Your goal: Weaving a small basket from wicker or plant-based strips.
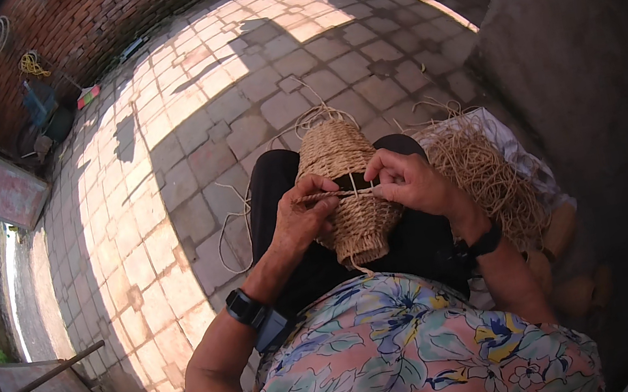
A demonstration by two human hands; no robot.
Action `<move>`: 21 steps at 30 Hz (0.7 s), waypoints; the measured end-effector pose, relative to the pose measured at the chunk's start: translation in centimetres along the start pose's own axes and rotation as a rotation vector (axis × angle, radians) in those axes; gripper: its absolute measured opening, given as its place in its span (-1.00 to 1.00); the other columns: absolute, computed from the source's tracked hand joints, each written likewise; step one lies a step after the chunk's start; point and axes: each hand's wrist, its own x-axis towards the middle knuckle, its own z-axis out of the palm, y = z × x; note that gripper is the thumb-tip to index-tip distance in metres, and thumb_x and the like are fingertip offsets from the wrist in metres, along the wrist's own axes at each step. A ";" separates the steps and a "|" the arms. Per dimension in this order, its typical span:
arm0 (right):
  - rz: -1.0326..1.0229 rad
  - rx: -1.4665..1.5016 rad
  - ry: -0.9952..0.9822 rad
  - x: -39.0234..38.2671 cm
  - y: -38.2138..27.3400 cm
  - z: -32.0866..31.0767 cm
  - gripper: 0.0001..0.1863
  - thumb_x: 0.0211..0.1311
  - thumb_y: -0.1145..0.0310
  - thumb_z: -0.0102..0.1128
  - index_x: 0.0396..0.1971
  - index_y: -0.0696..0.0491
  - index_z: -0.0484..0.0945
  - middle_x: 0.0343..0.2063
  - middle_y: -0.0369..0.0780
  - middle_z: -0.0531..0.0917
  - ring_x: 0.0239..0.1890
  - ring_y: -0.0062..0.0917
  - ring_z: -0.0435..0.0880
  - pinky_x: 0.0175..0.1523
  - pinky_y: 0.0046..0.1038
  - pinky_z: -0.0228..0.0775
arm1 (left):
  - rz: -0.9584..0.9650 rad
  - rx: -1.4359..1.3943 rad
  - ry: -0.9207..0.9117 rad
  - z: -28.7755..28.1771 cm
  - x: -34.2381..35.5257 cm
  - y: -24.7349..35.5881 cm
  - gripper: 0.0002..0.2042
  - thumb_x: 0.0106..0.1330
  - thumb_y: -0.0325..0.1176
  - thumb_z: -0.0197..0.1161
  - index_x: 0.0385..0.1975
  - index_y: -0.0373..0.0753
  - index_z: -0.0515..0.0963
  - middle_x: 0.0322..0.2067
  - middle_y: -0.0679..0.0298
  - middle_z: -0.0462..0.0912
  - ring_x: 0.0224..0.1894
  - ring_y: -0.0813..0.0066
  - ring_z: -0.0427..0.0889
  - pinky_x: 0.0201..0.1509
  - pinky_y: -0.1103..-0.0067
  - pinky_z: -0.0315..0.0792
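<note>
Floral cloth of a pale pink shirt (403, 346) lies nearest, patterned with blue, yellow and green flowers and leaves, and beyond its hem dark trousers (435, 236) cover the lap. Between the knees lies a woven basket (335, 147) of tan plant cord, its narrow collar pointing back toward the shirt's hem and its other end out past the front edge of the lap. Across its middle is a dark gap in the weave, spanned by pale strands (353, 180) running lengthwise. The left hand (310, 206) pinches a twisted cord (328, 194) between thumb and fingertips at the gap's left edge. The right hand (404, 180) has thumb and forefinger drawn together on the cord's line at the gap's right side, though the fingers partly hide exactly what they grip. A dark watch (245, 307) circles the left wrist, and a black band (487, 241) the right one. Loose cord ends (324, 115) curl beyond the basket's outer end, and another thin strand (222, 247) loops over the paving beside the left knee. By the right knee, a tangled heap of cord (487, 173) rests on a white sheet (502, 129), reaching near the sheet's far edge. Sunlight crosses the paved floor (200, 152), whose far left edge meets a brick wall (90, 26).
</note>
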 end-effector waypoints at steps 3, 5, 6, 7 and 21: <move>-0.067 -0.246 0.137 -0.6 0.0 0.1 -0.86 0.14 0.49 0.08 -0.28 0.05 0.41 -0.56 -0.46 0.39 -0.55 -0.83 0.30 -0.44 -0.67 0.17 | 0.040 -0.049 -0.007 -0.2 0.0 -0.5 -0.81 0.22 -0.40 0.25 -0.20 -0.18 0.43 -0.52 0.45 0.49 -0.56 0.75 0.45 -0.51 0.80 0.38; -0.074 0.402 0.318 -0.3 1.7 0.5 -0.89 0.16 0.50 0.03 -0.30 0.03 0.39 -0.66 -0.48 0.32 -0.65 -0.83 0.20 -0.52 -0.70 0.10 | 0.045 -0.029 0.005 0.0 0.0 -0.1 -0.80 0.22 -0.43 0.23 -0.18 -0.19 0.42 -0.53 0.44 0.50 -0.57 0.75 0.45 -0.52 0.79 0.39; -0.077 0.634 0.344 0.0 2.7 0.8 -0.89 0.15 0.52 0.00 -0.35 -0.02 0.35 -0.70 -0.51 0.24 -0.69 -0.85 0.12 -0.55 -0.73 0.00 | 0.042 -0.025 0.000 0.0 0.1 0.0 -0.80 0.22 -0.43 0.23 -0.18 -0.19 0.42 -0.53 0.44 0.50 -0.57 0.75 0.45 -0.52 0.79 0.39; -0.075 0.642 0.349 0.2 3.6 0.9 -0.89 0.15 0.52 0.00 -0.35 -0.02 0.35 -0.70 -0.51 0.24 -0.69 -0.85 0.12 -0.55 -0.73 0.00 | 0.042 -0.023 -0.016 -0.1 0.2 0.1 -0.79 0.23 -0.44 0.22 -0.17 -0.19 0.42 -0.53 0.44 0.51 -0.58 0.75 0.45 -0.51 0.79 0.40; -0.016 0.903 0.461 -0.2 4.8 1.7 -0.90 0.14 0.52 -0.10 -0.41 -0.05 0.30 -0.70 -0.52 0.22 -0.73 -0.87 0.08 -0.62 -0.73 -0.04 | 0.187 0.303 0.152 0.0 0.0 4.9 -0.72 0.25 -0.46 0.09 -0.03 -0.22 0.40 -0.49 0.31 0.61 -0.65 0.67 0.47 -0.56 0.73 0.39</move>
